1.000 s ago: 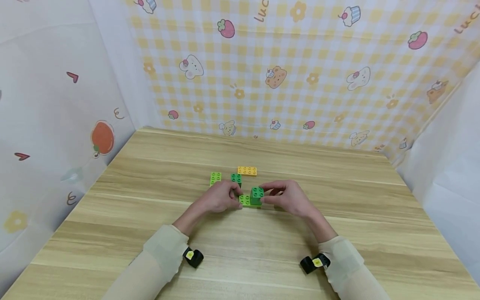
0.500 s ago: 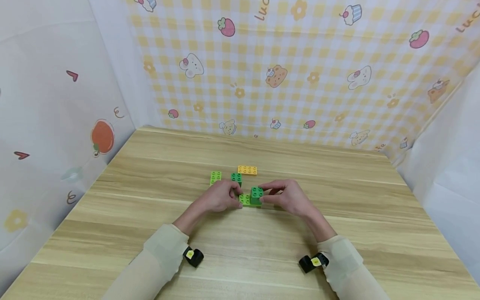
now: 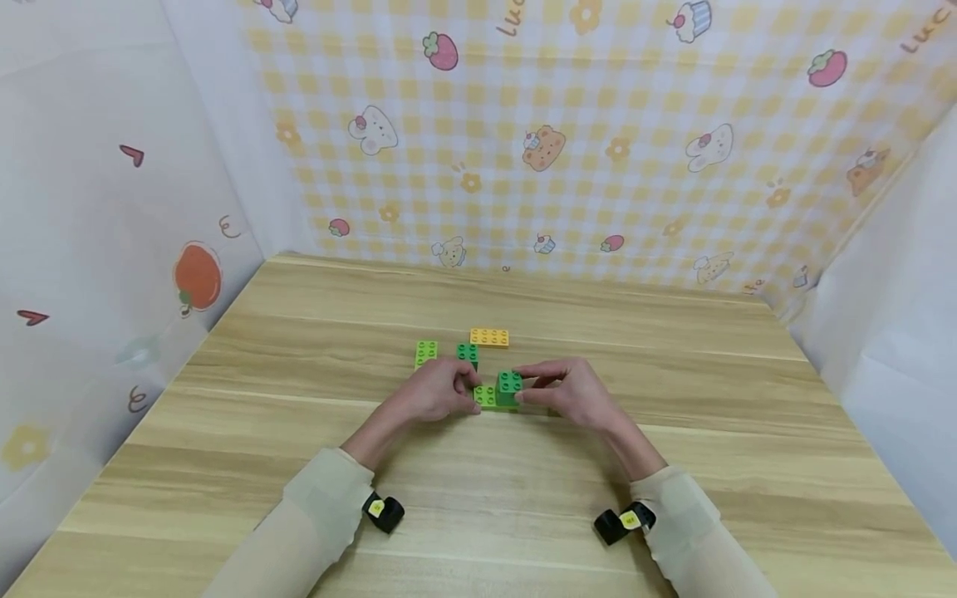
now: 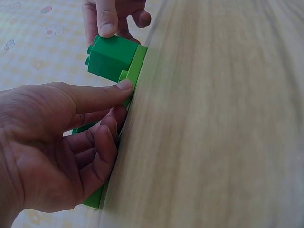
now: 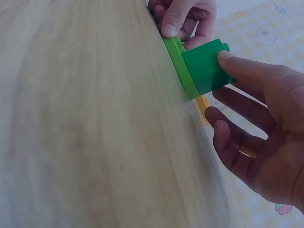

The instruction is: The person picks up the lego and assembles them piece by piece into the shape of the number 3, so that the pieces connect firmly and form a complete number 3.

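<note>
A flat lime-green building brick lies on the table, and a taller dark green building brick sits upright on its right end. My left hand pinches the flat brick's left end, thumb on the near side. At the other end, my right hand holds the dark green brick between thumb and fingers. The right wrist view shows the right thumb near the top edge of the dark green brick, with the lower fingers loosely curled below. In the left wrist view, the flat brick rests along the tabletop.
Behind the left hand stand another dark green brick and a lime-green brick, partly covered by that hand. A yellow-orange flat brick lies farther back on the wooden table. Patterned cloth hangs behind the table.
The head view has shifted a little. Both hands keep the same hold on the stacked bricks, and the other bricks stay in place.
</note>
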{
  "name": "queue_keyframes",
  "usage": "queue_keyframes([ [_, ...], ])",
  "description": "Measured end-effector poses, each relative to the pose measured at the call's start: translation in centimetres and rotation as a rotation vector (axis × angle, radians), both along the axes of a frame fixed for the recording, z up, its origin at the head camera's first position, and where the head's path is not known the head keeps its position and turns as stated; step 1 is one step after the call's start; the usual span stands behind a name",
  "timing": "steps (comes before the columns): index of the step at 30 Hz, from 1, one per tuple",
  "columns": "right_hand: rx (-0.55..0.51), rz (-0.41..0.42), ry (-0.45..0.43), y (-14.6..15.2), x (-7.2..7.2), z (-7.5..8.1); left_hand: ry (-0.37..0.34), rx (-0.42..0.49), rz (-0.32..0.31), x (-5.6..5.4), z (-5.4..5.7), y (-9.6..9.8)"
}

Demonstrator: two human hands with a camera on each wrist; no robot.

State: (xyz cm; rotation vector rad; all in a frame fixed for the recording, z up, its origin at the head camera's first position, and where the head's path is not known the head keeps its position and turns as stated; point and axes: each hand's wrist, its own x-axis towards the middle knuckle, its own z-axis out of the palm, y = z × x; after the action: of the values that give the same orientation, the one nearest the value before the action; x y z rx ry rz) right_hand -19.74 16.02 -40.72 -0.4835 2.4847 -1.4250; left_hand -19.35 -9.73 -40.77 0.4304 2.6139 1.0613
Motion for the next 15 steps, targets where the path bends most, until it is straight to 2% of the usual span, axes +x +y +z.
queue_keyframes([
  [6,-0.036,-0.020,-0.062,-0.07,0.06,-0.07,-0.031,0.020,0.000,0.22,0.33,-0.09],
  [15,-0.045,-0.041,-0.078,-0.04,0.09,-0.27,-0.066,0.034,0.000,0.34,1.02,-0.65],
])
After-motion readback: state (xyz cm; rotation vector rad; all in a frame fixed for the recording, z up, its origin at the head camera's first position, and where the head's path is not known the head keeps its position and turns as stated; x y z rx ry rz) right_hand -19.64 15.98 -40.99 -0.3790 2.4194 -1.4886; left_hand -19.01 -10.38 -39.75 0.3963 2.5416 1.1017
